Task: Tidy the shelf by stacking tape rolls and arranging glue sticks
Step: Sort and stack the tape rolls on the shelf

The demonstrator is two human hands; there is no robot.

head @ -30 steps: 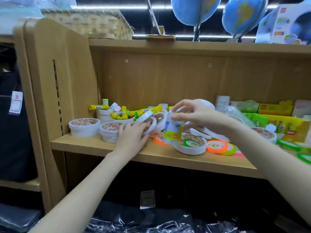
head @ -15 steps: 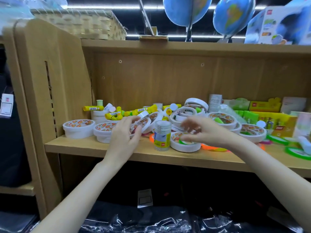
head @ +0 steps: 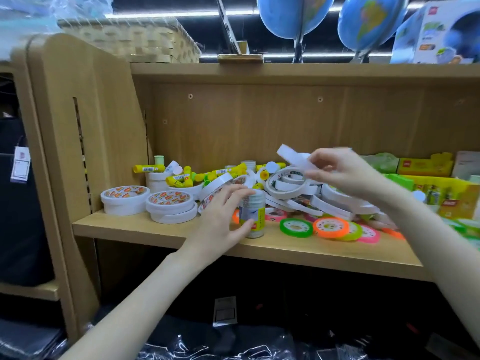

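On the wooden shelf (head: 135, 227) lies a jumble of white tape rolls (head: 288, 187) and yellow glue sticks (head: 179, 180). Two neat white rolls (head: 124, 200) sit at the left. A fat glue stick (head: 255, 216) stands upright near the front edge; my left hand (head: 220, 222) curls around it, thumb low on its front and fingers at its cap. My right hand (head: 340, 172) is raised above the pile and pinches a white tape roll (head: 294, 157) held on edge. Small neon tape rolls (head: 331, 227) lie flat at the front right.
Yellow and green product boxes (head: 439, 188) fill the shelf's right end. A woven basket (head: 135, 40) and two blue globes (head: 293, 16) stand on the top board. Plastic-wrapped dark goods (head: 207, 341) lie below. The shelf's side panel (head: 78, 131) rises at the left.
My right hand has risen from the pile with a white tape roll pinched in it. My left hand has moved right from the leaning rolls and now wraps the upright glue stick.
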